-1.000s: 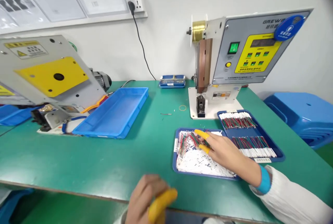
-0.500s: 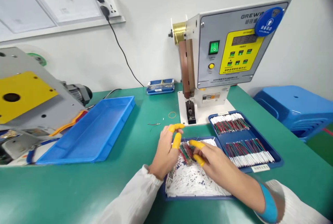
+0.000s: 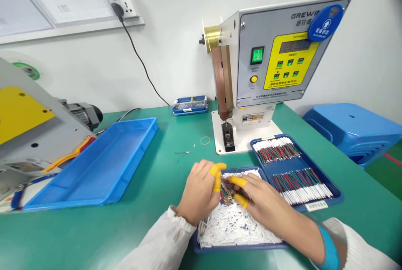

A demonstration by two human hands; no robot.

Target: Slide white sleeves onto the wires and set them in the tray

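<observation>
My left hand point(image 3: 201, 190), with yellow finger cots on thumb and index finger, is over the left rim of a blue tray point(image 3: 241, 246). Its thumb and index are pressed together; anything pinched between them is too small to make out. My right hand point(image 3: 262, 196), also in yellow cots, reaches into the tray from the right. Its fingers curl around part of a bundle of red, green and dark wires point(image 3: 226, 191), whose far side the hand hides. Many short white sleeves point(image 3: 235, 228) lie loose below the bundle.
A second blue tray point(image 3: 295, 169) at the right holds two rows of sleeved wires. Behind stands a crimping machine point(image 3: 282, 56) with its die point(image 3: 228, 136). A blue bin point(image 3: 94, 165) sits left, near a loose wire point(image 3: 182, 153) and rubber band point(image 3: 205, 140). A blue stool point(image 3: 354, 127) is right.
My left thumb and index finger have closed together from being apart. My right fingers stay at the wire bundle. The view has shifted slightly.
</observation>
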